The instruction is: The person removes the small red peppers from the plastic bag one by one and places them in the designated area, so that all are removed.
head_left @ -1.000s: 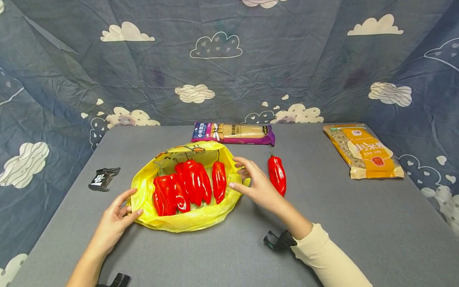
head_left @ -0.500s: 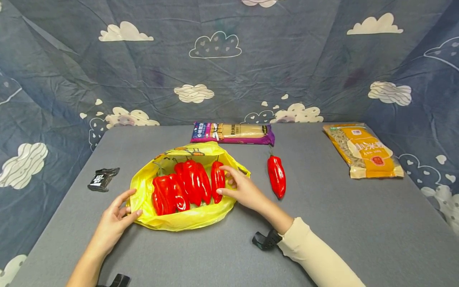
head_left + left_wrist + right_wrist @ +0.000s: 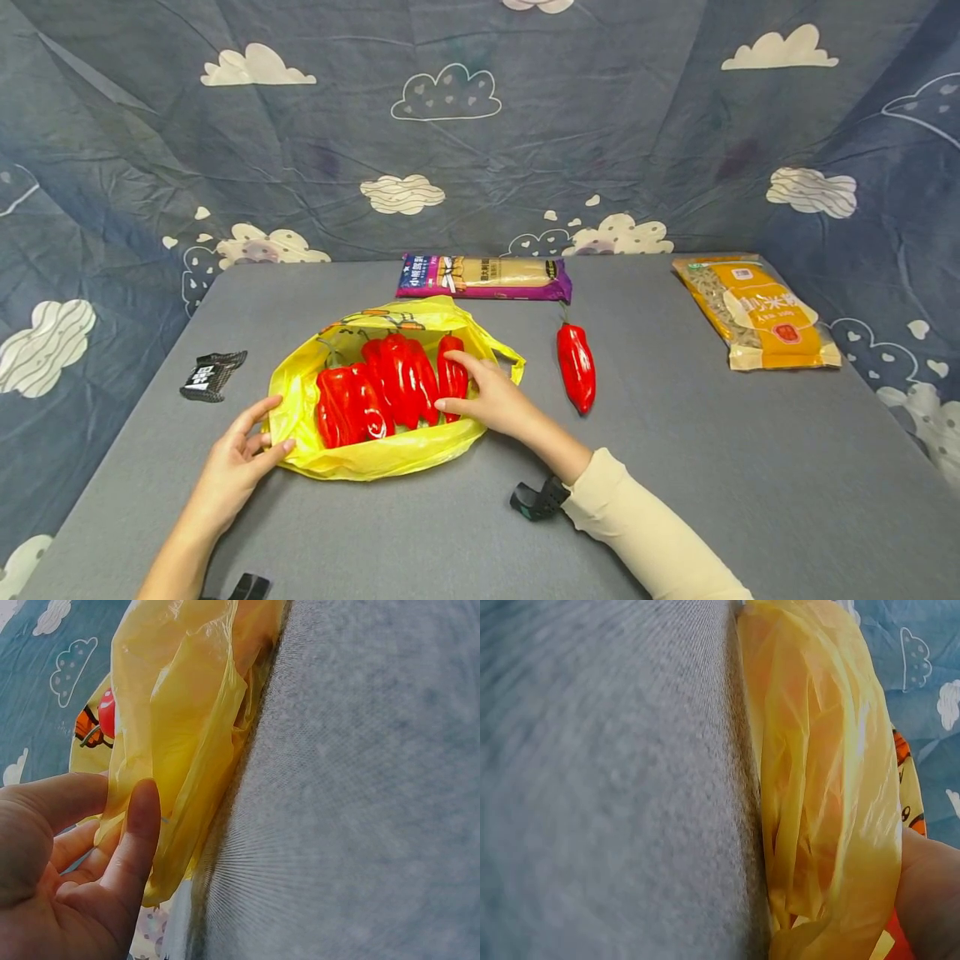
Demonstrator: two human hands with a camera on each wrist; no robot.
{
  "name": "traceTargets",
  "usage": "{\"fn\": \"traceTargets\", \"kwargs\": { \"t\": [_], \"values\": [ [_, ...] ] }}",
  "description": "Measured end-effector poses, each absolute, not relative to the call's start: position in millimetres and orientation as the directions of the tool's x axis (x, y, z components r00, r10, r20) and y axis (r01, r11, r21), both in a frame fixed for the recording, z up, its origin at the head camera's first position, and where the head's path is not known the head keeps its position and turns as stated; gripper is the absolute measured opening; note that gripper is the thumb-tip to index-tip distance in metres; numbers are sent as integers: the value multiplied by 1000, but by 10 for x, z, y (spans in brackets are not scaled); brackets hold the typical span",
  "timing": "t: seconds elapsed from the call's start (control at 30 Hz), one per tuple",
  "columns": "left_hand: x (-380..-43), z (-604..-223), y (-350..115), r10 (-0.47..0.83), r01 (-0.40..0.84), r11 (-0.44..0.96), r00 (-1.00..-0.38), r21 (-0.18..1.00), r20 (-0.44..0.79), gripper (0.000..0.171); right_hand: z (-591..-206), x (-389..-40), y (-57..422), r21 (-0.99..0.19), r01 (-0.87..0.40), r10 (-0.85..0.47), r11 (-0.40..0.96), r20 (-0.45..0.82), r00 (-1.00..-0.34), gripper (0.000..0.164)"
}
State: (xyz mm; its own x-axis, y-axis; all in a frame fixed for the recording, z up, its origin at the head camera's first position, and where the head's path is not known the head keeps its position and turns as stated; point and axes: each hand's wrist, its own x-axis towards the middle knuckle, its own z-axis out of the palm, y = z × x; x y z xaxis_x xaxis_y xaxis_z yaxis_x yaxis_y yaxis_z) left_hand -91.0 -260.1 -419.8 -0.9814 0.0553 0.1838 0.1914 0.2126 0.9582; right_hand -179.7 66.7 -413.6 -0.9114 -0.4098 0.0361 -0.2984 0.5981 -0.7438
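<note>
A yellow plastic bag (image 3: 375,467) lies on its side, mouth wide, with several glossy red peppers (image 3: 405,383) inside. My left hand (image 3: 236,467) pinches the bag's left edge; in the left wrist view, thumb and fingers have the thin plastic between them. At the bag's right side my right hand (image 3: 491,396) reaches in over the rim, its thumb and fingers round the rightmost red pepper (image 3: 452,375). The right wrist view shows mostly the bag's outside, and the fingertips are hidden there. One more red pepper (image 3: 576,367) lies on the table to the right of the bag.
Behind the bag lies a purple noodle packet (image 3: 483,277). An orange food packet (image 3: 757,312) is at the far right, and a small black packet (image 3: 213,375) at the left. A cloud-patterned cloth (image 3: 562,150) hangs behind the grey table (image 3: 675,433).
My right hand has moved left, from beside the bag's right rim to the rightmost pepper inside. My left hand has stayed at the bag's left edge.
</note>
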Motion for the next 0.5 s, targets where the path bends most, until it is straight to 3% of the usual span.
{"fn": "traceTargets", "kwargs": {
  "t": [0.3,0.5],
  "values": [
    [-911,-4194,-2597,60,195,217,-981,956,187,58,-4121,-1805,649,-709,-342,-440,617,50,-897,69],
    [-911,-4193,-2597,56,192,218,-981,957,184,57,-4103,-1811,698,-775,-327,-471,540,44,-881,69]
  ]
}}
